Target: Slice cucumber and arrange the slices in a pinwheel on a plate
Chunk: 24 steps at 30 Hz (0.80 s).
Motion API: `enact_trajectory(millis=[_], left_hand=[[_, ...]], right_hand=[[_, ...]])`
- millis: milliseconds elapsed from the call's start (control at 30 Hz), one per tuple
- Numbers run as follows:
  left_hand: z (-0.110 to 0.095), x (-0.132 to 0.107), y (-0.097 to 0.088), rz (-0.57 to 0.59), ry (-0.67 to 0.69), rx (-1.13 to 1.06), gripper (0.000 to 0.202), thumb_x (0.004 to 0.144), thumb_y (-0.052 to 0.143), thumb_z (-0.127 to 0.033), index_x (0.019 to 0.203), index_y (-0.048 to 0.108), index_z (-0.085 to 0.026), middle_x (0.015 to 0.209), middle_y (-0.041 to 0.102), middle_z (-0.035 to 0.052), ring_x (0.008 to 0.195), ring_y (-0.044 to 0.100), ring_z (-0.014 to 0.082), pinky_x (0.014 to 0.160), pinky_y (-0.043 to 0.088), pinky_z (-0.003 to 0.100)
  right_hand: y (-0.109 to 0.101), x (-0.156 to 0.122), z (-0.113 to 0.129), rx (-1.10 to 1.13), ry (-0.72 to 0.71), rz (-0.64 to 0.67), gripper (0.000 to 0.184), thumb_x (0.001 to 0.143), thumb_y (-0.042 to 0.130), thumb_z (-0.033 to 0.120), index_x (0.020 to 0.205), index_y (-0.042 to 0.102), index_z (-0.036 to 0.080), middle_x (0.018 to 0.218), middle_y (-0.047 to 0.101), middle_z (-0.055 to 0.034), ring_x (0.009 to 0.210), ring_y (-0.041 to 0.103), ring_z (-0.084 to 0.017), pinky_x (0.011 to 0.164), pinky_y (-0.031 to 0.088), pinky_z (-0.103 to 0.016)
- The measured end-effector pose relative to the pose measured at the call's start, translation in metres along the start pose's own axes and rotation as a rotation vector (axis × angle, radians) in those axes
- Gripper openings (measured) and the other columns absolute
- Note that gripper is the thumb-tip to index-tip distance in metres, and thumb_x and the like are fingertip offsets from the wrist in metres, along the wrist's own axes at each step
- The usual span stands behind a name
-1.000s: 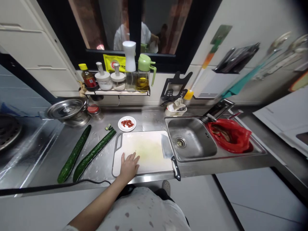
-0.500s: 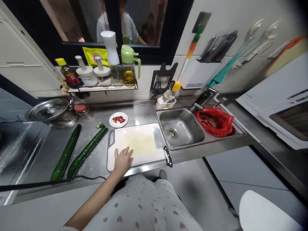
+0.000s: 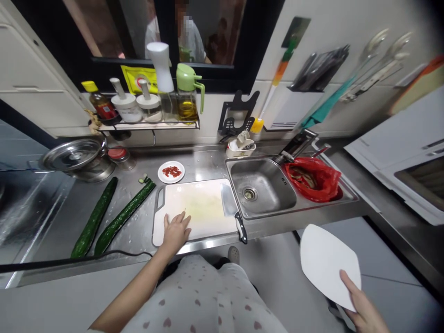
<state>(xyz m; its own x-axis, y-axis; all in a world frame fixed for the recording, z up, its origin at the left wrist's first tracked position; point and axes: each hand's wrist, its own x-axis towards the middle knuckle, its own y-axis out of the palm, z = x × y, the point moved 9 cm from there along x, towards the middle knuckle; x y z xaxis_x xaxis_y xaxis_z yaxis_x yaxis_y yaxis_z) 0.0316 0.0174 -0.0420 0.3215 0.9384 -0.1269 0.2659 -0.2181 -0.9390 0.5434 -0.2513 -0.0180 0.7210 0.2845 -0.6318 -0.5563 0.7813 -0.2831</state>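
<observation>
A right hand (image 3: 364, 311) at the lower right edge of a kitchen view pinches the near corner of a white plate (image 3: 324, 261), its thumb pressed on the upper face and its fingers mostly hidden underneath. The plate hangs in the air in front of the counter, apart from every surface, its longer line running from the gripped corner away and leftward, toward the counter's front edge.

Well to its left, the left hand (image 3: 176, 233) lies palm down with fingers loosely spread, gripping nothing, on the near left part of a white cutting board (image 3: 204, 192). It is by far the nearer of the two to the board. Between plate and left hand, a knife (image 3: 229, 205) lies along the board's right side, blade pointing away from the person and black handle reaching past the near right corner.

Left of the board, two dark green cucumbers (image 3: 125, 217) lie slantwise, side by side, with small cut pieces (image 3: 141, 180) at the far end of one. Just behind the board sits a small white dish (image 3: 161, 172) of chopped red bits (image 3: 172, 171); to its right are a steel sink (image 3: 267, 185) and a red bag (image 3: 331, 180). A shelf (image 3: 149, 125) of bottles and jars lines the wall beyond.
</observation>
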Motion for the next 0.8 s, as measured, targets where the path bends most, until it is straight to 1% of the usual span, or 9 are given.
enact_trajectory(millis=[100, 167, 300, 400, 500, 600, 700, 733, 800], left_hand=[[0.001, 0.003, -0.003, -0.003, -0.033, -0.041, 0.035, 0.086, 0.052, -0.029, 0.119, 0.063, -0.027, 0.136, 0.053, 0.0098, 0.12, 0.051, 0.0268, 0.112, 0.006, 0.06], [0.001, 0.004, -0.005, -0.013, -0.059, -0.076, 0.033, 0.087, 0.052, -0.029, 0.117, 0.064, -0.026, 0.134, 0.055, 0.0095, 0.118, 0.053, 0.0256, 0.112, 0.007, 0.059], [0.0, 0.004, -0.011, -0.06, -0.098, -0.154, 0.031, 0.087, 0.052, -0.031, 0.115, 0.066, -0.027, 0.13, 0.057, 0.0089, 0.118, 0.053, 0.0247, 0.112, 0.015, 0.054], [-0.001, 0.005, -0.012, -0.086, -0.127, -0.292, 0.028, 0.086, 0.054, -0.033, 0.11, 0.068, -0.027, 0.121, 0.062, 0.0068, 0.113, 0.056, 0.0229, 0.106, 0.031, 0.046], [-0.003, 0.015, -0.007, -0.104, -0.173, -0.592, 0.028, 0.085, 0.055, -0.036, 0.106, 0.069, -0.022, 0.105, 0.067, 0.0062, 0.094, 0.062, 0.0181, 0.089, 0.045, 0.034], [-0.005, 0.033, 0.005, -0.098, -0.299, -1.013, 0.035, 0.083, 0.057, -0.042, 0.104, 0.067, -0.015, 0.089, 0.069, 0.0069, 0.077, 0.063, 0.0142, 0.073, 0.049, 0.026], [-0.021, 0.054, 0.019, 0.038, -0.394, -1.364, 0.05, 0.079, 0.062, -0.049, 0.113, 0.06, -0.013, 0.086, 0.069, 0.0079, 0.067, 0.063, 0.0113, 0.06, 0.046, 0.021], [-0.027, 0.06, 0.021, 0.082, -0.413, -1.43, 0.053, 0.077, 0.065, -0.049, 0.116, 0.058, -0.013, 0.087, 0.069, 0.008, 0.067, 0.063, 0.0107, 0.058, 0.045, 0.02], [-0.034, 0.073, 0.019, 0.107, -0.415, -1.518, 0.051, 0.075, 0.069, -0.044, 0.114, 0.058, -0.014, 0.086, 0.069, 0.0067, 0.067, 0.063, 0.0096, 0.059, 0.045, 0.019]], right_hand=[[0.044, 0.016, 0.013, 0.08, 0.014, 0.066, 0.058, 0.073, 0.065, 0.031, 0.129, 0.054, 0.021, 0.114, 0.068, -0.0126, 0.088, 0.07, -0.024, 0.075, 0.06, -0.03], [0.075, 0.021, 0.025, 0.078, 0.013, 0.107, 0.05, 0.074, 0.065, 0.027, 0.122, 0.057, 0.017, 0.107, 0.071, -0.0116, 0.085, 0.071, -0.023, 0.074, 0.061, -0.028], [0.141, 0.03, 0.048, 0.054, 0.042, 0.198, 0.026, 0.076, 0.062, 0.018, 0.102, 0.064, 0.02, 0.083, 0.074, -0.0064, 0.071, 0.071, -0.019, 0.062, 0.06, -0.021], [0.195, 0.031, 0.059, -0.021, 0.065, 0.289, 0.016, 0.076, 0.062, 0.015, 0.09, 0.065, 0.022, 0.074, 0.073, -0.0054, 0.068, 0.071, -0.018, 0.058, 0.058, -0.021], [0.249, 0.022, 0.066, -0.114, 0.057, 0.388, 0.011, 0.077, 0.063, 0.016, 0.088, 0.066, 0.017, 0.074, 0.073, -0.0094, 0.067, 0.071, -0.02, 0.057, 0.058, -0.023], [0.301, 0.006, 0.07, -0.144, 0.033, 0.489, 0.016, 0.078, 0.063, 0.016, 0.094, 0.065, 0.014, 0.074, 0.073, -0.01, 0.068, 0.071, -0.021, 0.059, 0.058, -0.026], [0.349, -0.013, 0.073, -0.163, -0.004, 0.616, 0.019, 0.079, 0.061, 0.014, 0.098, 0.064, 0.012, 0.072, 0.073, -0.0088, 0.066, 0.07, -0.021, 0.058, 0.058, -0.028], [0.362, -0.018, 0.074, -0.161, -0.021, 0.645, 0.019, 0.079, 0.06, 0.013, 0.098, 0.064, 0.011, 0.07, 0.073, -0.0084, 0.064, 0.07, -0.021, 0.058, 0.057, -0.027], [0.386, -0.025, 0.075, -0.167, -0.037, 0.684, 0.02, 0.079, 0.059, 0.012, 0.098, 0.063, 0.011, 0.069, 0.072, -0.0077, 0.062, 0.069, -0.02, 0.059, 0.057, -0.028]])
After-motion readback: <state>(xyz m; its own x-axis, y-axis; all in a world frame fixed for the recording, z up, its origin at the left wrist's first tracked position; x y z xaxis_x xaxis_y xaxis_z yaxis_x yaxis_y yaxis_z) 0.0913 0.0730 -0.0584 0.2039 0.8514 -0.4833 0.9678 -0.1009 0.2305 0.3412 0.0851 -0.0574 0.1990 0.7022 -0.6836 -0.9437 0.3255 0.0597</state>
